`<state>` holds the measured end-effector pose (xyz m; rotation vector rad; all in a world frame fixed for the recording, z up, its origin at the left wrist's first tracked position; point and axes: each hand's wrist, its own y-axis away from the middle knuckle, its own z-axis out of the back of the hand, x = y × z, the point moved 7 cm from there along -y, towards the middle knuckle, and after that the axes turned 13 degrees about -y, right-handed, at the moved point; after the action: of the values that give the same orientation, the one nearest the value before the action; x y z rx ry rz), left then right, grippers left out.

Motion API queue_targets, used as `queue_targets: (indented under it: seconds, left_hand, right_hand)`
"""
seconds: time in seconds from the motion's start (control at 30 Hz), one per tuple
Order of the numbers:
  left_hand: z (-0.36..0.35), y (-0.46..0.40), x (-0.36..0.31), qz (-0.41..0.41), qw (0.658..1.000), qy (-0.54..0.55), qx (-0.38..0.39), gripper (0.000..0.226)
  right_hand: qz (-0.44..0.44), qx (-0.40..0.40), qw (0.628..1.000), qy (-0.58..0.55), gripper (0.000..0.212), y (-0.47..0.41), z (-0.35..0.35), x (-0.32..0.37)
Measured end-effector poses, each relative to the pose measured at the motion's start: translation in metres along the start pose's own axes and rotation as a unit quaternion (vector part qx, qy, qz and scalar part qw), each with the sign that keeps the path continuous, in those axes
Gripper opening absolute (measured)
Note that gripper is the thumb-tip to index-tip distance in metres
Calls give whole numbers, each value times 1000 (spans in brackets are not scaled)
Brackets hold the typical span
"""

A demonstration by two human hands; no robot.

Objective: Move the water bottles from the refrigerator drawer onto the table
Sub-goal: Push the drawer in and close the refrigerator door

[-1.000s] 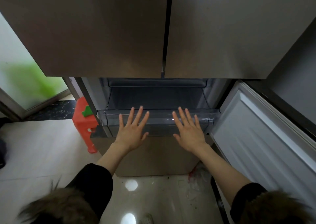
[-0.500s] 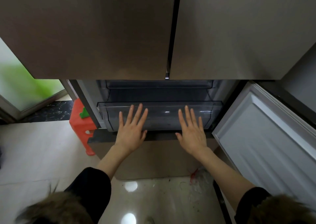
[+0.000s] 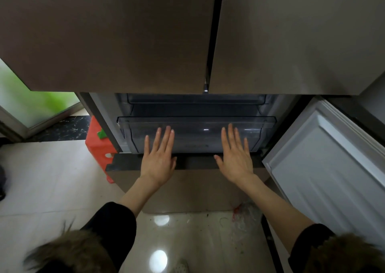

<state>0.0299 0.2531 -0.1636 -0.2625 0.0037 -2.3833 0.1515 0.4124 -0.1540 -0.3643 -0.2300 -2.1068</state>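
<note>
Both flat, fingers-spread hands, left hand [image 3: 158, 160] and right hand [image 3: 235, 158], holding nothing, drawer [image 3: 195, 135] further in than before; glossy tiled floor [image 3: 41, 181].

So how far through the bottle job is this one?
Looks near the end: no water bottles show through the clear drawer, though its dark inside is hard to read. In hand: the left hand and right hand lie flat and open on the drawer front. Left: shutting the open lower door. The table is out of view, so delivery can't be confirmed.
</note>
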Motion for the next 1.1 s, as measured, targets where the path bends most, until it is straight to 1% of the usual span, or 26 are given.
queue_targets:
  seconds: [0.1, 0.27, 0.5, 0.7, 0.83, 0.9, 1.1]
  left_hand:
    - [4, -16, 2, 2, 1000, -2, 23, 78]
    - [6, -42, 6, -9, 997, 12, 71, 79]
    - [-1, -61, 10, -19, 995, 3, 99, 80]
    - [15, -55, 6, -24, 997, 31, 69, 75]
    - [30, -32, -2, -51, 997, 52, 28, 73]
    - [36, -16, -4, -65, 997, 44, 18, 72]
    - [69, 39, -8, -43, 998, 33, -25, 68]
  right_hand:
    - [2, -3, 1000, 9, 78, -16, 6, -1]
    - [-10, 13, 1000, 20, 82, -44, 5, -5]
    - [-22, 33, 999, 22, 84, -64, 6, -6]
    - [-15, 35, 999, 24, 78, -58, 12, 0]
    - [22, -2, 1000, 7, 75, -38, 27, 7]
    - [44, -19, 999, 9, 75, -23, 35, 10]
    - [72, -24, 997, 23, 75, 36, 55, 15]
